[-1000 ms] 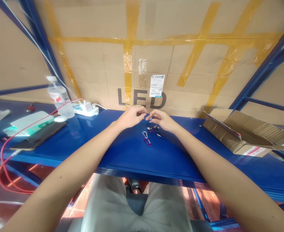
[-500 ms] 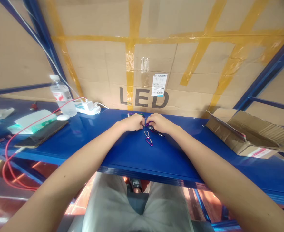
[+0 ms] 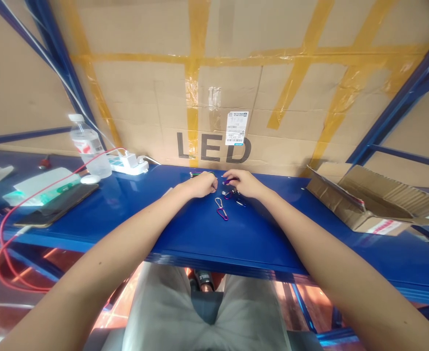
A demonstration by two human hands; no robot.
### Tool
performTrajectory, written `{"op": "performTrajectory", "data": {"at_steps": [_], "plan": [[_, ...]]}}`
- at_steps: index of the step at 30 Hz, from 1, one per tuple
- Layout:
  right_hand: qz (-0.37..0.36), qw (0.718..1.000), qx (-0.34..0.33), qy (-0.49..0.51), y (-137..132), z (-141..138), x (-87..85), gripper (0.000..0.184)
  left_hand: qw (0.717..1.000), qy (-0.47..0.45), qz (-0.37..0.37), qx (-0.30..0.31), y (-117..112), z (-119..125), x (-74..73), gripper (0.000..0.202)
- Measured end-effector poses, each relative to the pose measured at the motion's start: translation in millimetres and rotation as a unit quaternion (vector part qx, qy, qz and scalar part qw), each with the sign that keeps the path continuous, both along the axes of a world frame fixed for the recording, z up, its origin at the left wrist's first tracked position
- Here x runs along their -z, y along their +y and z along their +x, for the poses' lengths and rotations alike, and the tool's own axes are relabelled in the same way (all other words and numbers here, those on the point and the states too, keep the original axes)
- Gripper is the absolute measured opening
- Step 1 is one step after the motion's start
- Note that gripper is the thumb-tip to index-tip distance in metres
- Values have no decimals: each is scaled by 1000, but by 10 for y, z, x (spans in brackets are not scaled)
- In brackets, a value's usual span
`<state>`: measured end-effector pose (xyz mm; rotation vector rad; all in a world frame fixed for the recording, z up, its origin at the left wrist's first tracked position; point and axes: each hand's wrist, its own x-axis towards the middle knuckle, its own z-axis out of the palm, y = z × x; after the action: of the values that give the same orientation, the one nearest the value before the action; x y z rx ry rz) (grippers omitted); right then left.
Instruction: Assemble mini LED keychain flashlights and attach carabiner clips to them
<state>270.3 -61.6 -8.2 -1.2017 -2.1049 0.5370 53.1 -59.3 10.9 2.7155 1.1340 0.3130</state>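
Over the blue table, my right hand pinches a small purple carabiner between thumb and fingers. Just left of it, a short gap away, my left hand is closed with its fingertips together; whatever they hold is too small to make out. Below the hands lie a silver carabiner and a magenta carabiner, end to end. Small dark and metallic pieces lie under my right hand, partly hidden by it. Behind my left hand, thin greenish sticks show.
An open cardboard box stands at the right. On the left are a water bottle, a power strip, a tissue pack, a dark flat case and a looping red cable. A large taped carton walls off the back.
My hands have drawn slightly apart. The right hand has turned a little, showing more of the purple carabiner and the small pieces beneath. The view has shifted slightly.
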Motion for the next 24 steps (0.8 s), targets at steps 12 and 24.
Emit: {"op": "performTrajectory", "data": {"at_steps": [12,24], "plan": [[0,998,-5,-55,-63,-57,5,30,992,-101,-78,14,-23,-99,2,13],[-68,996,-27,53,-91,-71,0,21,952,-257,-165,1,-5,-74,61,13]]}}
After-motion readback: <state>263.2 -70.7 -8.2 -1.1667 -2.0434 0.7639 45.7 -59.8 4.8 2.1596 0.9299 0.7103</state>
